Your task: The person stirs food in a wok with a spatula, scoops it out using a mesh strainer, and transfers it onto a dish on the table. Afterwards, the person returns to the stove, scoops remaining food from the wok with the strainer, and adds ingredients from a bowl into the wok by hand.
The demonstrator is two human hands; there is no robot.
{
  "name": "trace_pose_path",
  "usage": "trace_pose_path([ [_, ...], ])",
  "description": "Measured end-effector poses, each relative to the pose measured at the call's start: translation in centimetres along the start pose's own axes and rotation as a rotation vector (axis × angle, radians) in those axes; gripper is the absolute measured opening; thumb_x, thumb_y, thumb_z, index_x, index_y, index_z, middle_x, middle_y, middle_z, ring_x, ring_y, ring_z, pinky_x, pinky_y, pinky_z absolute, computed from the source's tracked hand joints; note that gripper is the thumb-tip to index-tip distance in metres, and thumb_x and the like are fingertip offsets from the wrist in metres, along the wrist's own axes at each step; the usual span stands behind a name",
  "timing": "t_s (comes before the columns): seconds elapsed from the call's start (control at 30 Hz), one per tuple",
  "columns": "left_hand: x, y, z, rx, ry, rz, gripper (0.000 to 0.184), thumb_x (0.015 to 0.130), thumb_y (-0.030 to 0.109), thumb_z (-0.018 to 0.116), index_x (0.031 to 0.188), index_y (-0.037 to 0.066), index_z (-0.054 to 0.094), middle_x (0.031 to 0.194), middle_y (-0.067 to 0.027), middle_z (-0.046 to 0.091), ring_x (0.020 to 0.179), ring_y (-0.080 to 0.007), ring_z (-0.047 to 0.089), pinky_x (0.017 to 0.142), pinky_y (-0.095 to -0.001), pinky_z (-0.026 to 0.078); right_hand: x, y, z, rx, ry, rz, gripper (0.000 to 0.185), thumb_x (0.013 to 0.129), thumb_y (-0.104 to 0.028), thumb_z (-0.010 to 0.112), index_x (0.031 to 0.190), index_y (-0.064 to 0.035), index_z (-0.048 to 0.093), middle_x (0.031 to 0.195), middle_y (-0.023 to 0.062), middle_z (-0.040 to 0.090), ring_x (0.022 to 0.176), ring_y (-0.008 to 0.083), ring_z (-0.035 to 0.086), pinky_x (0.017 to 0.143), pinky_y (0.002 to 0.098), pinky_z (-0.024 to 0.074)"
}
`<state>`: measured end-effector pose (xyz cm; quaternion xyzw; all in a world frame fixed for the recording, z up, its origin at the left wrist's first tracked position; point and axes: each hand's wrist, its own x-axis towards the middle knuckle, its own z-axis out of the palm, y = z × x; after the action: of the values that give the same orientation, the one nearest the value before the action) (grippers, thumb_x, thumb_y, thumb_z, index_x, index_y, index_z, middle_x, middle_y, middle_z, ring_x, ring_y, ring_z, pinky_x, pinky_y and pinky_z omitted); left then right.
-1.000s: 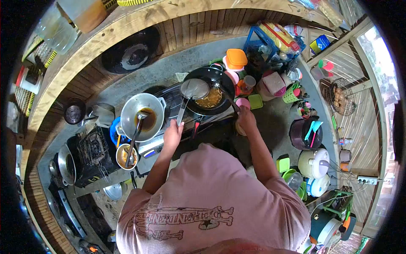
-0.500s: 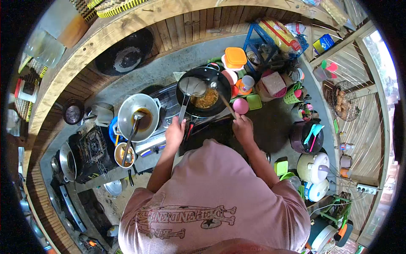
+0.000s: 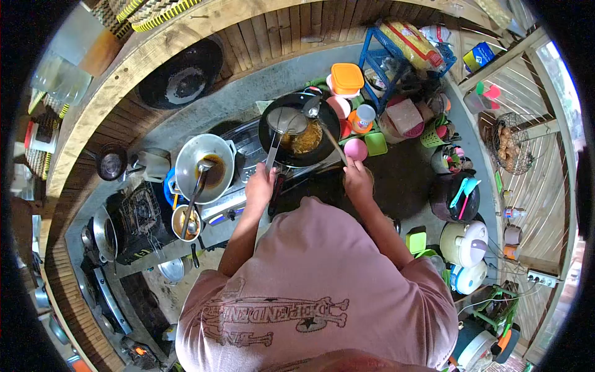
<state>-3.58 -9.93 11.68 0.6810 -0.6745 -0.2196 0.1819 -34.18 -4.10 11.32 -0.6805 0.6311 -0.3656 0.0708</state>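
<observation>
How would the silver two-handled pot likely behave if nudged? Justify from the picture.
The pot looks like rigid metal, so would probably keep its shape. The brown liquid inside may slosh, and the ladle lying over the rim might slide.

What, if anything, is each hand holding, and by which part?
Left hand: mesh strainer, by its handle. Right hand: long utensil, by its handle end.

The person is wearing a dusty-pink T-shirt (image 3: 334,260), its short sleeves (image 3: 429,279) ending well back from the bare fingers (image 3: 358,168). Dark outlined lettering (image 3: 279,313) is crossing the cloth, with bone shapes (image 3: 336,312) flanking a small dark star (image 3: 307,323).
</observation>
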Motion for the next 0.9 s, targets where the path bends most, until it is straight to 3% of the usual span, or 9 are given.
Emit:
trace_pose_path([
  [0.07, 0.0, 0.6, -0.4, 0.031, -0.054, -0.03, 0.035, 0.097, 0.037, 0.058, 0.114, 0.007, 0.052, 0.081, -0.0263, 0.067, 0.079, -0.0475, 0.065, 0.067, -0.0577, 0.049, 0.1, -0.4, -0.7, -0.073, -0.14, 0.001, 0.036, 0.094, -0.011, 0.059, 0.129, -0.0002, 0.056, 0.097, 0.0194, 0.056, 0.085, 0.039, 0.06, 0.071, 0.0443, 0.0502],
  [0.17, 0.0, 0.7, -0.6, 0.032, -0.051, -0.03, 0.036, 0.097, 0.038, 0.057, 0.115, 0.007, 0.051, 0.082, -0.0268, 0.067, 0.079, -0.0477, 0.065, 0.067, -0.058, 0.048, 0.0, -0.2, 0.0, -0.049, -0.047, 0.031, 0.035, 0.096, -0.015, 0.057, 0.129, -0.0027, 0.057, 0.099, 0.0178, 0.057, 0.085, 0.0384, 0.06, 0.072, 0.0445, 0.0502],
  [0.5, 0.1, 0.3, -0.7, 0.04, -0.055, -0.029, 0.034, 0.097, 0.038, 0.056, 0.114, 0.008, 0.052, 0.08, -0.0261, 0.067, 0.078, -0.0472, 0.065, 0.067, -0.058, 0.049, -0.4, 1.1, 1.6, -0.013, -0.159, 0.061, 0.036, 0.097, -0.015, 0.056, 0.129, -0.0004, 0.056, 0.101, 0.0194, 0.056, 0.088, 0.041, 0.059, 0.074, 0.0462, 0.0495],
  [0.6, 0.4, 0.1, -0.6, 0.05, -0.054, -0.028, 0.034, 0.097, 0.037, 0.057, 0.114, 0.008, 0.052, 0.08, -0.0261, 0.067, 0.078, -0.0471, 0.065, 0.067, -0.0577, 0.049, -0.2, 1.4, 2.0, 0.034, -0.012, 0.012, 0.035, 0.097, -0.014, 0.056, 0.129, -0.0002, 0.056, 0.101, 0.0198, 0.056, 0.089, 0.0406, 0.059, 0.075, 0.0461, 0.0492],
  [0.67, 0.4, -0.1, -0.4, 0.054, -0.052, -0.014, 0.034, 0.097, 0.037, 0.057, 0.114, 0.007, 0.053, 0.081, -0.0265, 0.067, 0.078, -0.047, 0.065, 0.067, -0.0576, 0.049, -0.5, 1.5, 1.7, 0.044, -0.135, 0.021, 0.034, 0.096, -0.012, 0.056, 0.128, 0.0011, 0.056, 0.099, 0.021, 0.056, 0.089, 0.0406, 0.059, 0.075, 0.0463, 0.0489],
  [0.8, 0.4, 0.1, -0.5, 0.039, -0.022, 0.016, 0.036, 0.097, 0.036, 0.058, 0.115, 0.007, 0.052, 0.082, -0.0268, 0.067, 0.078, -0.0469, 0.065, 0.068, -0.0578, 0.049, 0.1, 0.5, 1.0, 0.018, -0.051, 0.067, 0.033, 0.096, -0.012, 0.057, 0.126, 0.0017, 0.058, 0.099, 0.0213, 0.056, 0.089, 0.0411, 0.059, 0.076, 0.0472, 0.0483],
  [0.9, 0.1, 0.0, -0.4, 0.002, -0.029, -0.007, 0.034, 0.096, 0.035, 0.059, 0.112, 0.005, 0.054, 0.084, -0.0278, 0.067, 0.08, -0.0486, 0.064, 0.068, -0.0574, 0.049, -0.5, 1.3, 1.1, 0.082, -0.14, 0.057, 0.034, 0.097, -0.012, 0.056, 0.127, 0.0018, 0.058, 0.101, 0.0228, 0.059, 0.091, 0.0416, 0.061, 0.079, 0.0465, 0.0492],
])
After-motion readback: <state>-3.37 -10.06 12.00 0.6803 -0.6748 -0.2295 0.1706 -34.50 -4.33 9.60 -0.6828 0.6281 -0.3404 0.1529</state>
